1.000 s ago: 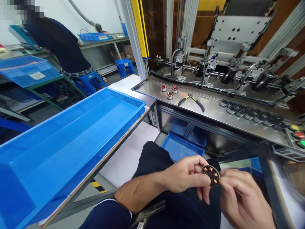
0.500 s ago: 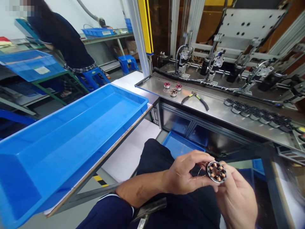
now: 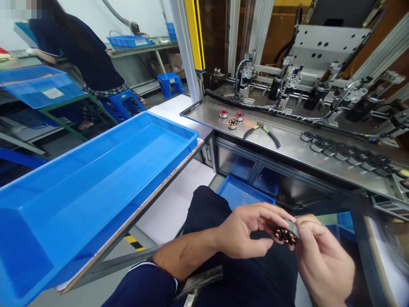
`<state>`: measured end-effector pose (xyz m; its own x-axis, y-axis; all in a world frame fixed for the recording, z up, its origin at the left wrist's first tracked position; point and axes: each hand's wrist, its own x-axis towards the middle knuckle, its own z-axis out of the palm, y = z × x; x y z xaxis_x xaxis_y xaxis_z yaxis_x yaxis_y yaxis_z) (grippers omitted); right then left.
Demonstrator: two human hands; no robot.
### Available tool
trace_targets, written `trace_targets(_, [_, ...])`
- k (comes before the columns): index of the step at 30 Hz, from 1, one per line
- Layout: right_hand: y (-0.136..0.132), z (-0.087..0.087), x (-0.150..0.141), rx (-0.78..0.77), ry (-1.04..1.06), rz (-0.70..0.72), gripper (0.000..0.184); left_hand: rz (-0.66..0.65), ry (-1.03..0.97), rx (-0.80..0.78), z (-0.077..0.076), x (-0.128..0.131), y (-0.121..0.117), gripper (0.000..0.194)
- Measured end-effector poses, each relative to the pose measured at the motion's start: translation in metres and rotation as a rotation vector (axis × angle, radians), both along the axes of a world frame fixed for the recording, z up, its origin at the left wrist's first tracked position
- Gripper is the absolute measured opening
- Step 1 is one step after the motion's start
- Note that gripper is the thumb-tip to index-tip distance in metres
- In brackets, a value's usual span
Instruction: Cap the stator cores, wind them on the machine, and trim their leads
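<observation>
A motor stator, a ring with copper windings, is held between both hands above my lap. My left hand has its fingers over the top of the ring, the thumb lying apart below. From the other side, the thumb and fingers of my right hand pinch the ring's edge. The windings now face down and toward me, and the grey outer rim shows on top. On the steel bench, three similar stators with thin wire ends lie beside green-and-black cutting pliers.
A long blue tray stands on the table to the left. Several black-and-grey parts line the bench at right, in front of a machine. Another blue tray is below the bench. A co-worker sits at back left.
The stator has been tipped over, so its wound face turned from up toward me to downward. My left thumb has come off its edge, and my right hand has moved slightly right.
</observation>
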<state>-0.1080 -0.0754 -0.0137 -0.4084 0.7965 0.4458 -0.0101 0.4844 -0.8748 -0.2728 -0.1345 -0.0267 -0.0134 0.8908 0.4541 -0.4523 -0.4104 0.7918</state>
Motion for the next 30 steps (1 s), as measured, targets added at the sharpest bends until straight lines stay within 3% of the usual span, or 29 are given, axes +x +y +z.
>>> trace_targets(2, [0.007, 0.009, 0.006, 0.310, -0.128, 0.039, 0.011, -0.173, -0.208, -0.127, -0.001, -0.002, 0.002, 0.035])
trace_targets(4, [0.012, 0.020, 0.009, 0.544, -0.238, 0.093, 0.010, -0.232, -0.341, -0.280, -0.002, -0.004, 0.006, 0.045])
trace_targets(7, [0.017, 0.035, 0.009, 0.740, -0.290, 0.093, 0.009, -0.454, -0.328, -0.475, -0.006, -0.003, 0.013, 0.053])
trace_targets(10, [0.019, 0.047, 0.005, 0.849, -0.284, 0.125, 0.008, -0.658, -0.262, -0.555, -0.008, 0.000, 0.016, 0.056])
trace_targets(13, [0.022, 0.052, 0.007, 0.859, -0.284, 0.205, 0.007, -0.557, -0.306, -0.563, -0.007, 0.004, 0.013, 0.052])
trace_targets(19, [0.024, 0.039, 0.029, 0.631, -0.324, 0.152, 0.017, -0.442, -0.303, -0.549, -0.003, 0.007, 0.010, 0.051])
trace_targets(27, [0.028, 0.043, 0.022, 0.792, -0.392, 0.159, 0.010, -0.344, -0.299, -0.479, -0.002, 0.008, 0.009, 0.047])
trace_targets(30, [0.026, 0.046, 0.021, 0.752, -0.375, 0.147, 0.010, -0.293, -0.317, -0.454, -0.002, 0.008, 0.006, 0.040])
